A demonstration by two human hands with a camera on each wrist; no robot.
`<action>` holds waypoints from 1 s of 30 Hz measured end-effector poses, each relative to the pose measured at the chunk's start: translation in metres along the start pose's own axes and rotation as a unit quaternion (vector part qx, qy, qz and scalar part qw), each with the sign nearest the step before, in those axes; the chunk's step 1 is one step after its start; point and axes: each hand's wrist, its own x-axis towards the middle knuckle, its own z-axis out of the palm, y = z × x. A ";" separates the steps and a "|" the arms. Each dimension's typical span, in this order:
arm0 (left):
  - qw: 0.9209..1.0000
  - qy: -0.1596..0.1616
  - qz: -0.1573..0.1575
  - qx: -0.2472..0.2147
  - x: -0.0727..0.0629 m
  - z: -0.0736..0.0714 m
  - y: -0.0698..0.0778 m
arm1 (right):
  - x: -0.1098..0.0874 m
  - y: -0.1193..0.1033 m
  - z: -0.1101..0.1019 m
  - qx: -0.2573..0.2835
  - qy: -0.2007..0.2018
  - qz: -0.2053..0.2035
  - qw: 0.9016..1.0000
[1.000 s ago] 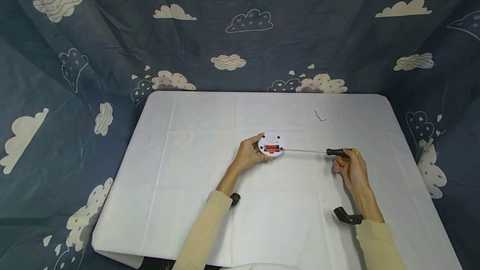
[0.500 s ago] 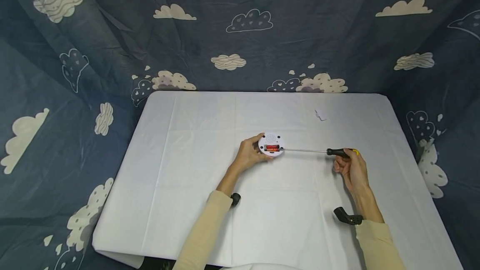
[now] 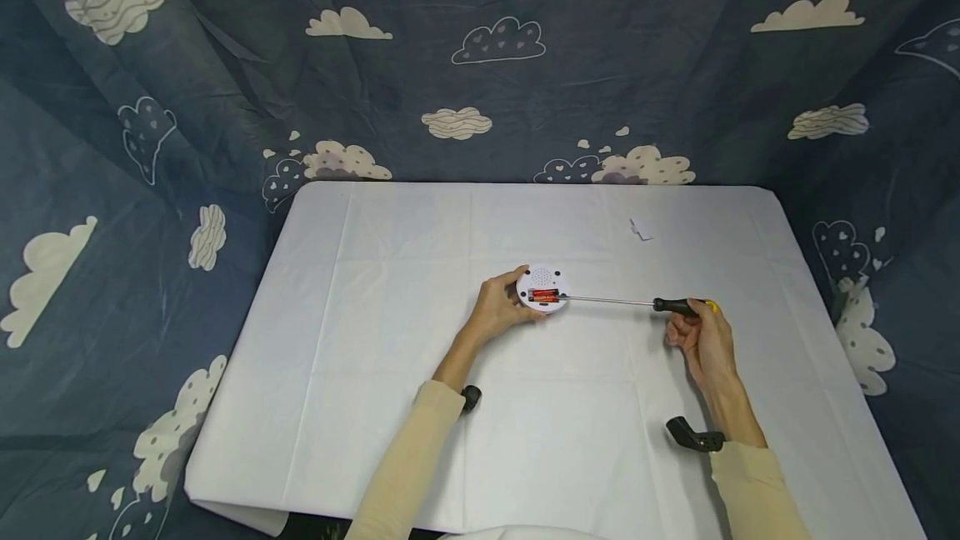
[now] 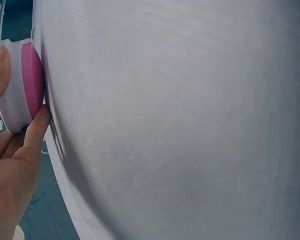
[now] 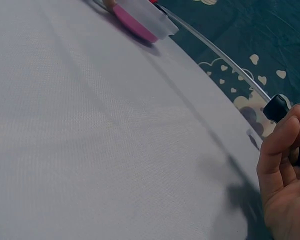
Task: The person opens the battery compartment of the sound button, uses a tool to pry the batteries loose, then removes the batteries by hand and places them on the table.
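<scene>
My left hand (image 3: 498,307) grips a round white device (image 3: 551,280) by its left side, thumb and fingers around the edge. Its upturned face has a cluster of small holes and an uncovered compartment with red batteries (image 3: 543,296). A pink layer (image 4: 33,77) shows on the underside in the left wrist view, close to the table. In my right hand (image 3: 703,336) is a long screwdriver (image 3: 670,305) with a black handle and yellow end, held by the handle. The thin shaft runs left, its tip at the right end of the batteries.
A small whitish flat piece (image 3: 641,231) lies toward the back right of the white-covered table (image 3: 397,315). A dark blue cloud-patterned curtain (image 3: 495,90) surrounds the back and sides. Black wrist devices, one of them a strap mount (image 3: 696,435), sit on both wrists.
Almost nothing moves. The screwdriver's shaft tilts very slightly, its handle end a touch lower in the head view, while both hands keep their holds.
</scene>
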 end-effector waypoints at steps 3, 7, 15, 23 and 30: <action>1.000 0.000 0.000 -0.003 0.000 0.000 0.000 | -0.001 0.000 0.000 0.003 0.001 0.001 1.000; 1.000 0.000 0.002 -0.007 0.000 0.000 -0.001 | -0.002 0.000 0.000 -0.002 0.004 -0.002 1.000; 1.000 -0.004 0.000 -0.020 -0.001 0.000 -0.002 | -0.005 -0.001 -0.002 -0.007 0.007 -0.006 1.000; 1.000 -0.003 -0.006 -0.029 -0.001 0.000 -0.001 | -0.007 -0.002 -0.006 -0.003 0.012 -0.011 1.000; 1.000 0.001 -0.003 -0.010 -0.001 0.000 0.001 | -0.008 -0.009 -0.012 0.037 0.025 -0.032 0.998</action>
